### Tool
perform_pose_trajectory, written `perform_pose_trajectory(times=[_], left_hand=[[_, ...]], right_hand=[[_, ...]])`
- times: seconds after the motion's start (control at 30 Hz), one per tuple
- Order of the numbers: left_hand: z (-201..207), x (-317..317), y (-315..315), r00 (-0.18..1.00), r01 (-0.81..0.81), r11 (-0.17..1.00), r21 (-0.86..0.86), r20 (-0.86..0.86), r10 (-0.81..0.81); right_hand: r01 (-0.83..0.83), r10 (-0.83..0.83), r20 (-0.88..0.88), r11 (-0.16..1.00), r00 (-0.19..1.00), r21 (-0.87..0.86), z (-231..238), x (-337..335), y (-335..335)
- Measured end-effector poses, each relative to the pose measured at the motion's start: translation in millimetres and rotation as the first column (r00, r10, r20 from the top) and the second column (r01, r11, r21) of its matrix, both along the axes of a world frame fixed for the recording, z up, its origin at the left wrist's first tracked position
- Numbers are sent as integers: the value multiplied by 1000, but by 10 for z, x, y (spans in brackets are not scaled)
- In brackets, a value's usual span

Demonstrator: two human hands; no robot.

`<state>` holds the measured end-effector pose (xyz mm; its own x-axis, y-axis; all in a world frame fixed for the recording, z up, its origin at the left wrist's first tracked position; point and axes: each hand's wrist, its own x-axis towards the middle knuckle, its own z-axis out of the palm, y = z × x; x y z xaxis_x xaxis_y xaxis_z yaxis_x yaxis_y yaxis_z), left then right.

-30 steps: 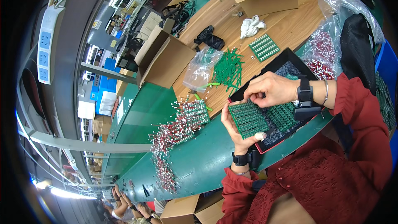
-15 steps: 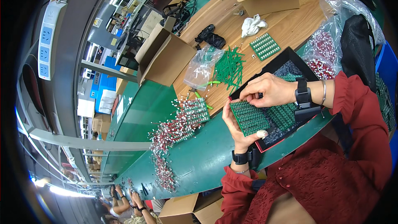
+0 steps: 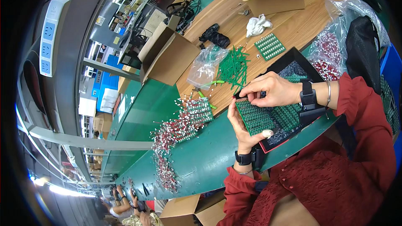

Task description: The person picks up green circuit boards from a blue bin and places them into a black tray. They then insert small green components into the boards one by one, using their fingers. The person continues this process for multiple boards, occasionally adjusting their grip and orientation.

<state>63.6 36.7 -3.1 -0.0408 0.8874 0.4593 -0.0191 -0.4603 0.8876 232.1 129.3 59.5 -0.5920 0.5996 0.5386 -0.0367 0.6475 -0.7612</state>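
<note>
Left fingers (image 3: 233, 116) hold a green circuit board (image 3: 254, 117) — tilted, densely studded.

Held board (image 3: 254, 118) green, patterned in close parallel rows. Tray (image 3: 304, 60) black, red outer edge, bottom speckled grey. Spare board (image 3: 269, 46) green with pale striped rows. Wired parts (image 3: 166, 176) dark red, white-tipped. Thin strips (image 3: 233, 68) bright green. Table (image 3: 213, 159) green near, brown wood-grain far. Cloth (image 3: 257, 25) white. Carton (image 3: 173, 60) plain brown. Blouse (image 3: 331, 184) deep red, tonal floral pattern. Wrist strap (image 3: 307, 95) black; bangle (image 3: 329, 93) silver.
</note>
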Motion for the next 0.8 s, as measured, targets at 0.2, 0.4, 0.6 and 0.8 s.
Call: perform_pose_trajectory(times=[0.2,0.4,0.6,0.8], left_hand=[[-6,5,-28,999,35,997,-63,19,-34],[-29,-11,-4,1000,17,999,-45,13,-16],[-39,-3,-2,1000,12,1000,-26,8,-12],[-8,8,15,1000,-17,1000,21,10,17]], right_hand=[[44,-44,-1,999,999,29,-20,-10,-19],[20,-20,-4,1000,1000,0,77,18,-10],[-69,69,2,998,998,12,207,-34,-74],[-80,85,64,993,994,-82,271,-107,-25]])
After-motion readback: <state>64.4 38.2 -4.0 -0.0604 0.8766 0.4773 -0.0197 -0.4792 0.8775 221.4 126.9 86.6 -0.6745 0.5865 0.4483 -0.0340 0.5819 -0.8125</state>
